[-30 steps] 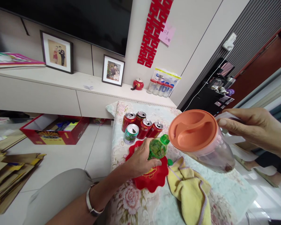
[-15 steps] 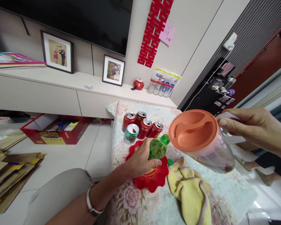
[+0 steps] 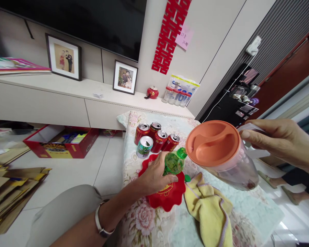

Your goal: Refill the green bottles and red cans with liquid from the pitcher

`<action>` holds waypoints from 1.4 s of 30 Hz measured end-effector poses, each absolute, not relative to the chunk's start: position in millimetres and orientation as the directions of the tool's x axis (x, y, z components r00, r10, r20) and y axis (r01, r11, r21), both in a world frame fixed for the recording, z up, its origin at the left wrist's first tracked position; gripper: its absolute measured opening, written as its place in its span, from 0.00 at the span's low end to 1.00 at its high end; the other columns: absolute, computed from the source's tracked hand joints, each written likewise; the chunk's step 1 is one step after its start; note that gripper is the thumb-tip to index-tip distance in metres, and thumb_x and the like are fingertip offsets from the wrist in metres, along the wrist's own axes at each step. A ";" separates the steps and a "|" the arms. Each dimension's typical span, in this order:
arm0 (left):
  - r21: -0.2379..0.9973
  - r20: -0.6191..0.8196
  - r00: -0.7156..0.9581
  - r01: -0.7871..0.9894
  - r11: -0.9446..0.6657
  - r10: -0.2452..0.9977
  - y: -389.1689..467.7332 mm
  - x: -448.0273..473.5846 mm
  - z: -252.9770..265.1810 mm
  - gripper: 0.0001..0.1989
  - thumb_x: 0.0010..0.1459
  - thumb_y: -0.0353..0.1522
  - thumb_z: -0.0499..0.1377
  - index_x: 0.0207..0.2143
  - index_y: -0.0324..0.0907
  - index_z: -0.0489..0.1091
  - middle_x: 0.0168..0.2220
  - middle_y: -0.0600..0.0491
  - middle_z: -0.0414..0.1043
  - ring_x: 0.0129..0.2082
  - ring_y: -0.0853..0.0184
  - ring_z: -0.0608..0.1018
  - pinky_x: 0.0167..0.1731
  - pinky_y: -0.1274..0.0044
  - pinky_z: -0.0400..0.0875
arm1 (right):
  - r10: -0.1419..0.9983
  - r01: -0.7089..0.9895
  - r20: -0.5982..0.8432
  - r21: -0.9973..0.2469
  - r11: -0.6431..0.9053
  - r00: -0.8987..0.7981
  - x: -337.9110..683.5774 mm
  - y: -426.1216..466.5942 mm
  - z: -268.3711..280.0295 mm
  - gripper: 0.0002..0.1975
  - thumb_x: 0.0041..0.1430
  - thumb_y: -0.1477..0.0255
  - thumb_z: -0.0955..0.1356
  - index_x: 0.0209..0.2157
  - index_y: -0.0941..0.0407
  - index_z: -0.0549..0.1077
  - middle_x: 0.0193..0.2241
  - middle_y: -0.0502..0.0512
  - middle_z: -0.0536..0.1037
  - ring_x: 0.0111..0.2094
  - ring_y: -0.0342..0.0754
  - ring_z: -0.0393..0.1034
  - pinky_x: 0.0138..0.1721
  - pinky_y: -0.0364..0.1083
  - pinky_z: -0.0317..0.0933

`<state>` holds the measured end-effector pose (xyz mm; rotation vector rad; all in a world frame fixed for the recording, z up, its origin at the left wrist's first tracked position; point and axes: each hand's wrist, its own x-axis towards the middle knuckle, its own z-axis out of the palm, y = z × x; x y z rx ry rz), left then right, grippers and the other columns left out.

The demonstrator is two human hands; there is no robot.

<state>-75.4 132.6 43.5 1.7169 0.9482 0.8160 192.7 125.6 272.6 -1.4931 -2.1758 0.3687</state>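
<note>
Two hands (image 3: pixel 154 173) apart, bottle (image 3: pixel 174 162) beside edge of pitcher (image 3: pixel 221 155)

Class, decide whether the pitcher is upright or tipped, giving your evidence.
Tipped: the pitcher leans with its lid toward the bottle, its base pointing away rightward.

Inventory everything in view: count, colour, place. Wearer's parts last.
tablecloth: 1, pale floral, centre
tray: 1, red, on tablecloth
jug: 1, clear, orange lid, above tablecloth
bottle: 1, green, beside jug
cans: 5, four reddish, one green, behind tray
cap: 1, green, beside tray
cloth: 1, yellow, beside tray
cabinet: 1, cream, background
photo frames: 2, dark, on cabinet
pot: 1, red, on cabinet
jars: 4, clear, red lids, on cabinet
bag: 1, clear, by jars
television: 1, black, upper left
strip: 1, red, top centre
note: 1, pink, beside strip
box: 1, red, left
cardboard: uncounted, brown, lower left
bystander's shoes: 2, beige, right
left hand: 1, on bottle
right hand: 1, on jug
</note>
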 end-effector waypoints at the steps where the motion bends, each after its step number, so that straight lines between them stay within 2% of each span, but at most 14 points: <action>1: 0.949 0.096 0.470 0.222 -0.223 0.877 132.7 -75.3 43.5 0.34 0.54 0.42 0.63 0.58 0.41 0.55 0.60 0.34 0.67 0.63 0.41 0.69 0.62 0.49 0.60 | 0.929 0.802 0.229 -0.470 0.368 -0.292 192.8 125.8 272.8 0.27 0.54 0.45 0.74 0.24 0.56 0.79 0.20 0.51 0.67 0.23 0.41 0.57 0.22 0.40 0.53; 6: 0.950 0.095 0.464 0.224 -0.220 0.881 132.6 -74.8 43.4 0.34 0.53 0.41 0.64 0.59 0.41 0.55 0.60 0.35 0.68 0.62 0.41 0.69 0.61 0.50 0.60 | 0.935 0.805 0.218 -0.477 0.353 -0.281 194.1 125.1 272.7 0.27 0.54 0.45 0.74 0.25 0.56 0.80 0.21 0.52 0.70 0.23 0.42 0.58 0.22 0.40 0.54; 22: 0.946 0.106 0.469 0.223 -0.233 0.877 133.1 -75.7 41.0 0.32 0.55 0.42 0.64 0.57 0.44 0.55 0.60 0.37 0.68 0.63 0.42 0.69 0.60 0.52 0.63 | 0.938 0.816 0.220 -0.466 0.342 -0.268 192.1 126.0 272.6 0.28 0.52 0.43 0.74 0.25 0.57 0.79 0.20 0.51 0.68 0.23 0.43 0.57 0.22 0.41 0.52; 28: 0.947 0.091 0.460 0.235 -0.219 0.884 132.5 -75.4 42.5 0.32 0.55 0.40 0.65 0.58 0.45 0.56 0.61 0.38 0.68 0.63 0.43 0.69 0.60 0.52 0.63 | 0.939 0.811 0.221 -0.475 0.341 -0.265 192.2 126.4 273.1 0.28 0.51 0.43 0.75 0.25 0.57 0.79 0.20 0.51 0.68 0.24 0.43 0.57 0.23 0.41 0.53; 35: 0.947 0.087 0.473 0.234 -0.220 0.877 132.7 -74.9 43.6 0.34 0.55 0.40 0.64 0.59 0.41 0.55 0.60 0.35 0.67 0.63 0.41 0.69 0.61 0.49 0.60 | 0.938 0.810 0.216 -0.475 0.344 -0.272 192.1 125.5 273.4 0.27 0.53 0.45 0.74 0.25 0.57 0.79 0.20 0.51 0.68 0.23 0.42 0.58 0.22 0.40 0.53; 42: 0.945 0.102 0.463 0.231 -0.231 0.880 132.6 -75.7 42.0 0.32 0.55 0.40 0.65 0.58 0.43 0.55 0.60 0.37 0.68 0.63 0.43 0.70 0.62 0.52 0.61 | 0.942 0.812 0.204 -0.479 0.334 -0.267 192.6 124.8 273.6 0.28 0.52 0.43 0.74 0.26 0.57 0.80 0.21 0.52 0.70 0.24 0.43 0.59 0.23 0.41 0.53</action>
